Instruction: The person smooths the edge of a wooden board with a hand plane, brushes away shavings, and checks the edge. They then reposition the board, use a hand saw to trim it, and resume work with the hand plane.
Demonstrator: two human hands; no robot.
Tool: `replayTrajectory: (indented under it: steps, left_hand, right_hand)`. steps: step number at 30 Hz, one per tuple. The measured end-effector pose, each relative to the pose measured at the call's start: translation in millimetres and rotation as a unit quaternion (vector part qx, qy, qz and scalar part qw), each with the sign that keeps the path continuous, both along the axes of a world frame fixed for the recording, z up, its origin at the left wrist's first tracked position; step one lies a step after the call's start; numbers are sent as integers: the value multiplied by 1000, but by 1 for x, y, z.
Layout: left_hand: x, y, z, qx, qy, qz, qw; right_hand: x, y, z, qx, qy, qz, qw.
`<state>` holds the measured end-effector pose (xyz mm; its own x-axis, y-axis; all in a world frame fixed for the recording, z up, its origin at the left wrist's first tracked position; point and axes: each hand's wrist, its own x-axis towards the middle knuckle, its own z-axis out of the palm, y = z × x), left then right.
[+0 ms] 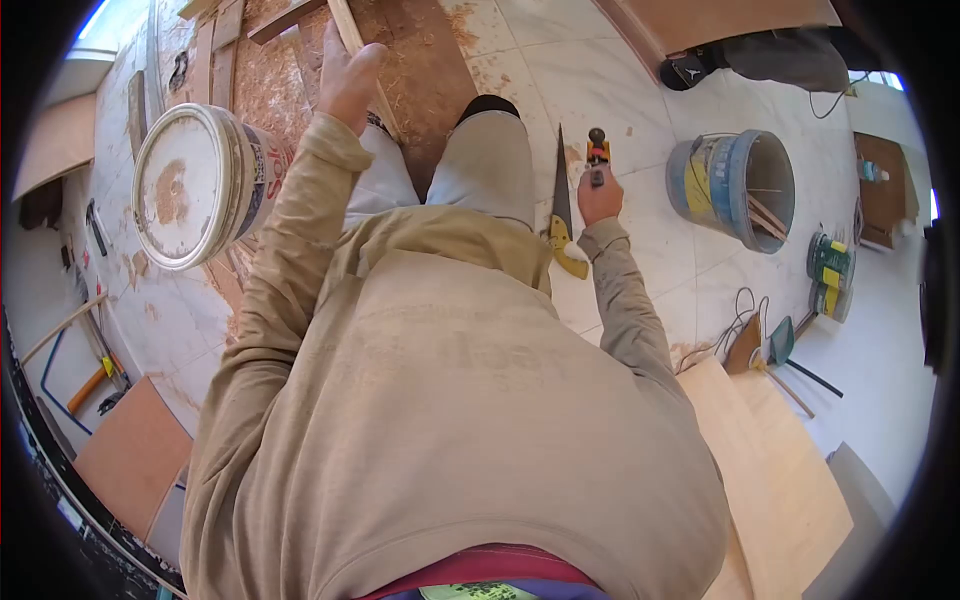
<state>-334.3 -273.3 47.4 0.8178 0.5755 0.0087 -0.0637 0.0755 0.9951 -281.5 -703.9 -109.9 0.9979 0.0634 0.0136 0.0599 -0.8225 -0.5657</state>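
My left hand (347,82) is closed around a narrow wooden strip (352,32) that runs over the dusty brown board (425,75) between my legs. To the right, my right hand (601,197) grips the rear of a small hand plane (598,150) with a black knob and orange-red parts, held at the floor. Just left of that hand lies a handsaw (562,205), its dark blade pointing away and its yellow handle near my wrist.
A lidded white bucket (180,190) stands at the left. A blue-grey bucket (730,190) holding wood pieces is at the right, with green-yellow cans (832,262) beyond. Pale boards (765,470) lie at lower right. Another person's shoe (684,71) shows at upper right.
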Motion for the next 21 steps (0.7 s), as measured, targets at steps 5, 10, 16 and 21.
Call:
replayTrajectory:
  steps: [5, 10, 16, 21]
  left_hand:
    - [-2, 6, 8, 37, 63, -37, 997]
    - [4, 1, 4, 57, 61, 0, 996]
    - [5, 9, -11, 80, 39, -3, 996]
    - [-2, -14, 3, 91, 64, 54, 992]
  right_hand:
    - [-96, -63, -64, -106, 68, 22, 992]
    - [-131, -47, -78, -97, -12, 237, 966]
    - [-138, -20, -102, -71, 23, 383, 921]
    - [-114, -17, -117, -166, 42, 429, 887]
